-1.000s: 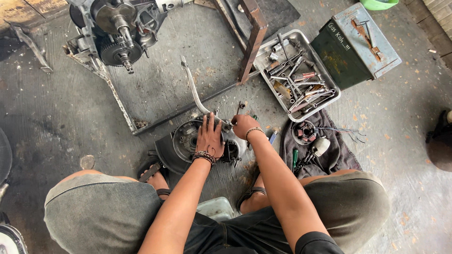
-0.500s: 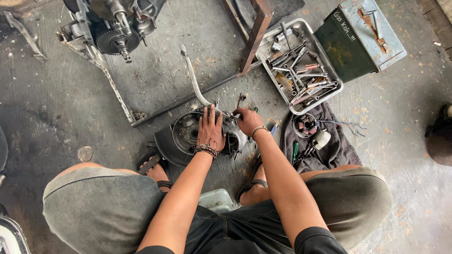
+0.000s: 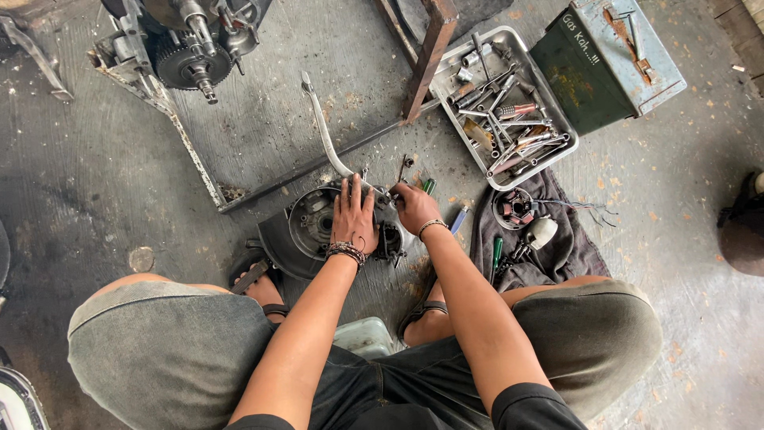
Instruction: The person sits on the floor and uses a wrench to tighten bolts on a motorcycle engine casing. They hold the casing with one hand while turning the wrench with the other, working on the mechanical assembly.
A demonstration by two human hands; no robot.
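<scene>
- The engine case half (image 3: pixel 306 231) sat flat on the concrete floor (image 3: pixel 95 199), right between the person's feet and just off the near edge of the grey mat (image 3: pixel 263 119). Open face was up, and its round end pointed toward the person's left.
- The long bent lever (image 3: pixel 325 135) stuck out of the case and ran up and away from the person across the mat, its long axis leaning a bit to the left. If you ask me that was the risky bit: any shove on the case and it could swing or tip the case.
- The left hand (image 3: pixel 352 216) was pressed flat on the case, fingers spread, grip not wrapped around anything. Lift it and I think the case would skid on the oily floor.
- The right hand (image 3: pixel 414 209) had its grip curled tight at the case's right side, on a small tool or fastener, couldn't tell which. A slip there could bark the knuckles.
- Small bits lay loose beside the case (image 3: pixel 428 186); they looked easy to knock off and lose.
</scene>
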